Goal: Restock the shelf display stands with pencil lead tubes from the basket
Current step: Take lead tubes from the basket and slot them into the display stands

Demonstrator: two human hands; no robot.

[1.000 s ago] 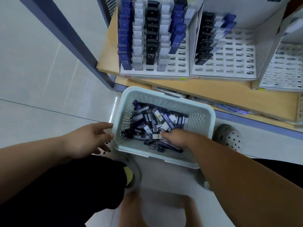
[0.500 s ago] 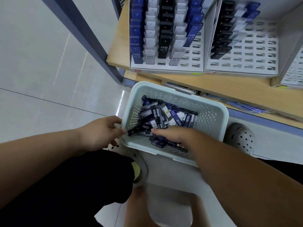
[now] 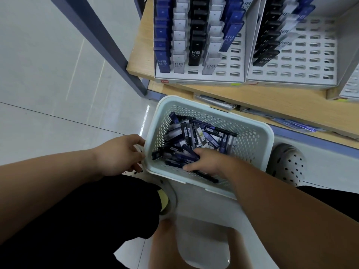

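Pale floor; basket of dark tubes

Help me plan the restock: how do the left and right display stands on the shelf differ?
The left display stand holds five columns of tubes, most reaching near its front edge; the right display stand has tubes only in its left columns. The left stand shows few empty slots, the right stand mostly empty ones. Both are white slotted trays on the wooden shelf.
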